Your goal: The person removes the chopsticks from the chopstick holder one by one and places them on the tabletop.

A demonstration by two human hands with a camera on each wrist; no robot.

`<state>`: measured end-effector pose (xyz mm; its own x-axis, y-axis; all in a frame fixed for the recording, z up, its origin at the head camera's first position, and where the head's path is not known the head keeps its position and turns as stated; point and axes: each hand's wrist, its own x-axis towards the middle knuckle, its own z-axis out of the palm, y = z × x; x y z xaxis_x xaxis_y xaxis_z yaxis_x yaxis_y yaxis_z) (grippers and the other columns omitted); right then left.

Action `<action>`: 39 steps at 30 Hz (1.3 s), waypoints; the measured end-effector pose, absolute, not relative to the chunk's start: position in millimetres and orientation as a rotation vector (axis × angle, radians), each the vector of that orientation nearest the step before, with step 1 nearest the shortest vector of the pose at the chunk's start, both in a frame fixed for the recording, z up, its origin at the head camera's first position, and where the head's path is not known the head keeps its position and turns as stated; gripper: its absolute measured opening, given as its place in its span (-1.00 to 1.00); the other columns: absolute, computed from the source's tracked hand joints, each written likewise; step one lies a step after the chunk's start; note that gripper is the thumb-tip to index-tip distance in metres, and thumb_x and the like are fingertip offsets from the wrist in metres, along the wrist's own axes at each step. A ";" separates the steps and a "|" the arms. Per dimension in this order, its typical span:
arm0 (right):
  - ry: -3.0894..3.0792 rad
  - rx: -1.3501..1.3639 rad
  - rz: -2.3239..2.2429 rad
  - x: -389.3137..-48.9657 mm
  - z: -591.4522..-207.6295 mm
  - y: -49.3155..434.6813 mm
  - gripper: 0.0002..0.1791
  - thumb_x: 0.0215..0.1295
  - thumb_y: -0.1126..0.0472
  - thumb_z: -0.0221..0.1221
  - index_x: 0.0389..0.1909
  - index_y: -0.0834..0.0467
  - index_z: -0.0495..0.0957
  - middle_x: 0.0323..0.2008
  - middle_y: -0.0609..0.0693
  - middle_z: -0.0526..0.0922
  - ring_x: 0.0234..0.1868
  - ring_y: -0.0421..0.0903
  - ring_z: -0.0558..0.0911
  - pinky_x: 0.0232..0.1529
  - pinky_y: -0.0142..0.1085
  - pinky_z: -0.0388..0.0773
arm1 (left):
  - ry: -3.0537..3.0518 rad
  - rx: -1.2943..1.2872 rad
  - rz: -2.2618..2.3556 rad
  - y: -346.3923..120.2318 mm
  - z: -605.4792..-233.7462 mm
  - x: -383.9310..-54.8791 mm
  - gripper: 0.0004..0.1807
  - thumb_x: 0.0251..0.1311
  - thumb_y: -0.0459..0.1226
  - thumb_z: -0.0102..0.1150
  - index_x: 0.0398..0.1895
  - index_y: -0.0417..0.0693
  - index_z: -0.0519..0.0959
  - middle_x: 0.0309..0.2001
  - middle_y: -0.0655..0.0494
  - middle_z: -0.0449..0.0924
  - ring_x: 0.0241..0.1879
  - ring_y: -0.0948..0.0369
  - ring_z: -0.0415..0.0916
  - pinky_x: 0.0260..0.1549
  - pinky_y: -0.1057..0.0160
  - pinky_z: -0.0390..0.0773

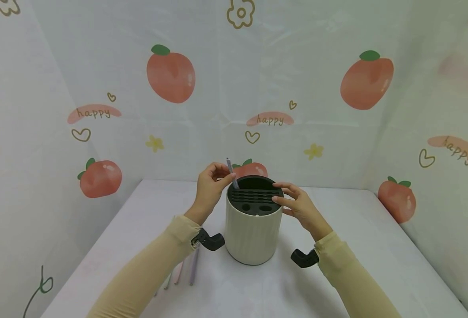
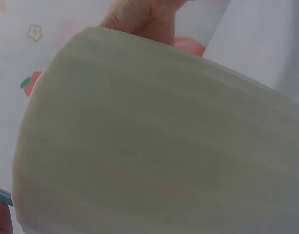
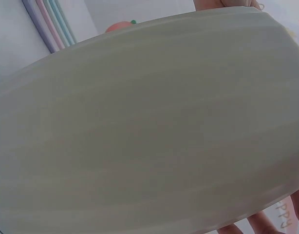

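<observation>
A cream, round pen holder (image 1: pixel 254 234) stands upright, with a black divided insert (image 1: pixel 255 207) in its top. My left hand (image 1: pixel 212 187) pinches a slim grey-lilac pen (image 1: pixel 229 166) between thumb and fingers, over the holder's left rim. The pen leans slightly, its lower end at the large rear compartment. On the right rim, the spread fingers of my right hand (image 1: pixel 301 205) rest lightly, two fingertips over the black top. The holder's pale wall (image 2: pixel 154 131) fills most of the left wrist view, hiding most of both hands there.
Several pens lie on the white table left of the holder, partly behind my left sleeve; a purple pen (image 1: pixel 194 267) and a pink pen (image 1: pixel 179 274) show. A printed cloth (image 1: pixel 218 88) hangs behind and beside the table. Black wrist cameras stick out near the holder's sides.
</observation>
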<state>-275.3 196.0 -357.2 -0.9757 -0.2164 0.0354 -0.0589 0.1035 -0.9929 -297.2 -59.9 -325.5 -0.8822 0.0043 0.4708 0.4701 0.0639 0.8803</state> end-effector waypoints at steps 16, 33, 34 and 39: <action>2.235 -0.290 -2.012 -275.3 -357.2 196.2 -0.39 0.29 0.20 0.24 0.33 0.19 0.29 0.34 0.22 0.27 0.01 -0.19 0.57 0.25 0.11 0.40 | -1.692 -0.604 -1.977 -75.7 -262.9 -291.5 -0.86 0.13 -0.50 0.28 -0.28 -0.31 0.51 -0.40 0.23 0.54 -0.36 0.33 0.55 -0.23 0.32 0.67; 2.240 -0.281 -1.997 -275.1 -357.4 196.3 -0.38 0.30 0.20 0.23 0.34 0.18 0.28 0.37 0.23 0.24 0.10 -0.11 0.53 0.27 0.13 0.36 | -1.254 -0.371 -2.257 -163.2 -209.2 -285.1 -0.79 0.01 -0.42 0.40 -0.29 -0.26 0.59 -0.36 0.01 0.52 -0.45 0.24 0.55 -0.41 0.42 0.64; 2.242 -0.284 -1.996 -274.9 -357.3 196.2 -0.38 0.30 0.20 0.23 0.34 0.18 0.28 0.37 0.23 0.24 0.10 -0.11 0.53 0.27 0.13 0.36 | -1.283 -0.316 -2.268 -170.0 -215.9 -287.4 -0.79 0.00 -0.41 0.41 -0.29 -0.24 0.59 -0.35 0.02 0.52 -0.44 0.25 0.55 -0.41 0.42 0.64; 2.251 -0.295 -1.993 -274.1 -356.6 196.0 -0.38 0.30 0.20 0.23 0.34 0.18 0.28 0.36 0.22 0.25 0.07 -0.14 0.55 0.25 0.10 0.40 | -1.531 -0.065 -2.273 -205.0 -263.6 -303.0 -0.87 0.08 -0.38 0.36 -0.30 -0.10 0.63 -0.35 0.14 0.56 -0.38 0.31 0.57 -0.36 0.46 0.63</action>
